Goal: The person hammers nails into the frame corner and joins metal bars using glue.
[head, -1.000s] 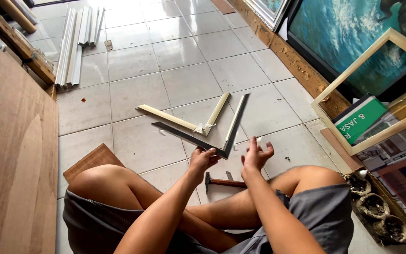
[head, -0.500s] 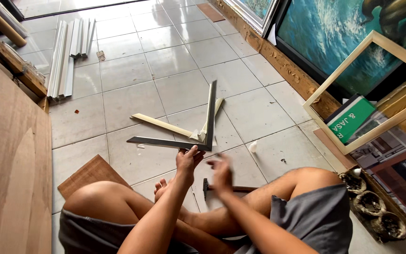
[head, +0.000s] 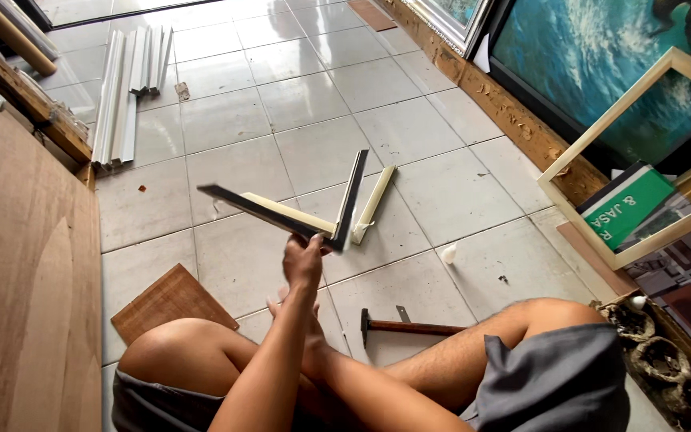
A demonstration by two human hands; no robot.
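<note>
- A dark L-shaped frame corner — two strips joined at a right angle — is held up above the tiled floor by the left hand.
- The left hand is closed around the joint of that corner, with one strip reaching left and slightly up and the other rising almost straight.
- The right hand is seen just below and behind the left forearm, near the crossed legs; its fingers are mostly hidden, so it cannot be told whether anything is gripped there.
- A second, pale frame corner is laid flat on the tiles just behind the raised dark one, partly covered by it in this view.
- A hammer with a wooden handle is laid on the floor close in front of the right leg, untouched.
- A small brown board is set on the tiles beside the left knee.
- A bundle of long white mouldings is stacked on the floor well apart, towards the far left.
- A large plywood sheet is spread along the left edge.
- On the right, a pale empty wooden frame is leant against a blue painting — a green box is seen through it.
</note>
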